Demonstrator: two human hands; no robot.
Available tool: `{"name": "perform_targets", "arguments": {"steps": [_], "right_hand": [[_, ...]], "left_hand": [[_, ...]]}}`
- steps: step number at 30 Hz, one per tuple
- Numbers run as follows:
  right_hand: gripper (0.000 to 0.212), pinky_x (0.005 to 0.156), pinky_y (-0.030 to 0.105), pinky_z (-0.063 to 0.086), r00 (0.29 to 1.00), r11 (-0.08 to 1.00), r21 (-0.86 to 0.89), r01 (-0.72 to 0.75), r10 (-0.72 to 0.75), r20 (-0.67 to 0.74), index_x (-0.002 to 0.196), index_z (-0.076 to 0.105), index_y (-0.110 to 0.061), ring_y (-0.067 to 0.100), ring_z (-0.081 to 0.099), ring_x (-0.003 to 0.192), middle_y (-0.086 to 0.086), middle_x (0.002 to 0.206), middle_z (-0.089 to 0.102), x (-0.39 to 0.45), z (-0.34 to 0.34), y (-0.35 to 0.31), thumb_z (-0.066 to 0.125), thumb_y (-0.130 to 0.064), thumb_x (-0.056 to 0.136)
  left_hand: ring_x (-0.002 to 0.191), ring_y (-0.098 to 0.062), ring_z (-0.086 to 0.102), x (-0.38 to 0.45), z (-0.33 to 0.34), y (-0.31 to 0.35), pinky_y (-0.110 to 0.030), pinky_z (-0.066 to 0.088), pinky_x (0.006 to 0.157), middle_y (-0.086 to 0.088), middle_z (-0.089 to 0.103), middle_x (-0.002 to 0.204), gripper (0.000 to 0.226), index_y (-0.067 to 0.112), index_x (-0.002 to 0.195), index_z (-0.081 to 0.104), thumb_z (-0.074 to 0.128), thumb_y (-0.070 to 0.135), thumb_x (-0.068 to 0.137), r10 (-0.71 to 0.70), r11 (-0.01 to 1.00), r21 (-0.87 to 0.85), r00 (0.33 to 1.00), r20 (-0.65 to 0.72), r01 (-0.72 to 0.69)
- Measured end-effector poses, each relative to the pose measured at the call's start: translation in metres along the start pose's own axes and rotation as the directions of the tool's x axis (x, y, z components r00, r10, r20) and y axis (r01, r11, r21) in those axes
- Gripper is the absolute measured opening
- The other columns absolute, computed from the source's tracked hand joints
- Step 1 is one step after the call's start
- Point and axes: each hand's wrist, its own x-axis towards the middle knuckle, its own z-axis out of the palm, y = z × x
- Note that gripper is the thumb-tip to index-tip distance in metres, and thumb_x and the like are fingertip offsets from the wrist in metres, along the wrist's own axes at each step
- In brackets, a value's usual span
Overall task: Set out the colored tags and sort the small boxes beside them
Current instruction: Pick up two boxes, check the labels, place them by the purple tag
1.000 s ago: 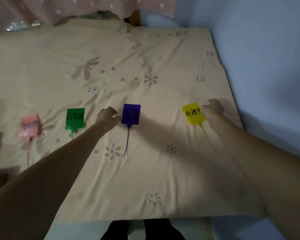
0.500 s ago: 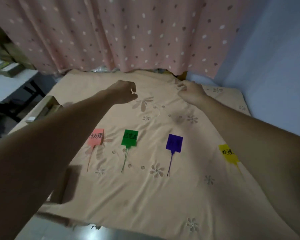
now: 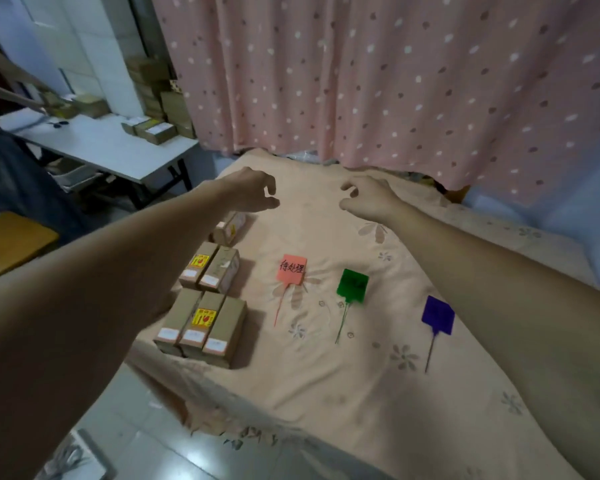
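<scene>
The pink tag (image 3: 291, 268), green tag (image 3: 352, 285) and purple tag (image 3: 438, 315) lie in a row on the bedspread (image 3: 326, 382). A second ago the hands were at the tags; now the view has swung left and the small boxes (image 3: 205, 306) show — sorting looks next. Left hand (image 3: 253, 190) and right hand (image 3: 368, 197) hover, half-curled, empty. Nothing blocks the boxes — a side table (image 3: 101, 147) stands well apart.

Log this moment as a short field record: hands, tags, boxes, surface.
left hand: open, empty, raised above the far single box
right hand: open, empty, raised over the cloth
tags visible: pink rectangular plastic tag, green tag, purple tag, in a row
small brown cardboard boxes: grouped left of the pink tag, unsorted
surface: beige flowered cloth
</scene>
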Motion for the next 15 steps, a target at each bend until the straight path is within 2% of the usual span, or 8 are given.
{"name": "perform_targets", "arguments": {"steps": [3,6,8,10,13,15], "right_hand": [[0.053,0.112,0.035,0.046,0.998,0.999,-0.012,0.044,-0.044,0.033,0.144,0.065,-0.027,0.029,0.055,0.139,0.014,0.146,0.062,0.008,0.027,-0.039,0.067,-0.032,0.091],[0.052,0.113,0.036,0.045,0.992,0.995,-0.027,0.096,-0.093,0.085,0.144,0.064,-0.026,0.029,0.052,0.14,0.015,0.145,0.062,0.02,0.053,-0.075,0.067,-0.03,0.092],[0.052,0.111,0.036,0.046,0.986,0.991,-0.038,0.129,-0.124,0.114,0.145,0.064,-0.025,0.03,0.051,0.14,0.015,0.144,0.063,0.03,0.068,-0.094,0.066,-0.029,0.093],[0.054,0.11,0.037,0.046,0.979,0.987,-0.058,0.149,-0.14,0.147,0.146,0.063,-0.024,0.033,0.052,0.14,0.015,0.145,0.064,0.044,0.083,-0.11,0.066,-0.031,0.092],[0.066,0.113,0.039,0.045,0.965,0.98,-0.068,0.185,-0.168,0.203,0.146,0.063,-0.024,0.036,0.051,0.14,0.017,0.146,0.063,0.071,0.101,-0.127,0.065,-0.044,0.083],[0.065,0.113,0.04,0.047,0.956,0.976,-0.064,0.207,-0.188,0.223,0.146,0.063,-0.024,0.037,0.054,0.138,0.017,0.146,0.062,0.095,0.112,-0.137,0.064,-0.043,0.084]], "left_hand": [[0.107,-0.03,0.061,-0.017,-0.004,-0.05,-0.035,0.047,0.082,-0.007,0.065,0.122,0.038,0.027,0.128,0.065,0.06,0.05,0.099,-0.069,0.998,0.01,0.998,-0.003,0.069],[0.105,-0.03,0.064,-0.027,-0.005,-0.094,-0.039,0.054,0.085,-0.007,0.069,0.119,0.035,0.028,0.125,0.067,0.06,0.051,0.098,-0.12,0.993,-0.003,0.993,0.002,0.12],[0.107,-0.03,0.064,-0.028,-0.003,-0.115,-0.042,0.056,0.089,-0.008,0.07,0.121,0.038,0.028,0.128,0.064,0.06,0.052,0.098,-0.144,0.99,0.004,0.989,0.015,0.144],[0.112,-0.031,0.062,-0.024,0.0,-0.133,-0.04,0.053,0.085,-0.009,0.068,0.126,0.044,0.026,0.135,0.061,0.059,0.052,0.099,-0.16,0.987,0.033,0.987,0.019,0.16],[0.118,-0.033,0.06,-0.005,0.006,-0.154,-0.036,0.045,0.081,-0.01,0.066,0.131,0.045,0.026,0.137,0.06,0.057,0.052,0.1,-0.17,0.984,0.063,0.985,0.01,0.169],[0.118,-0.033,0.06,0.011,0.009,-0.163,-0.036,0.046,0.081,-0.01,0.066,0.132,0.045,0.026,0.138,0.06,0.057,0.051,0.101,-0.181,0.981,0.075,0.983,0.023,0.179]]}}
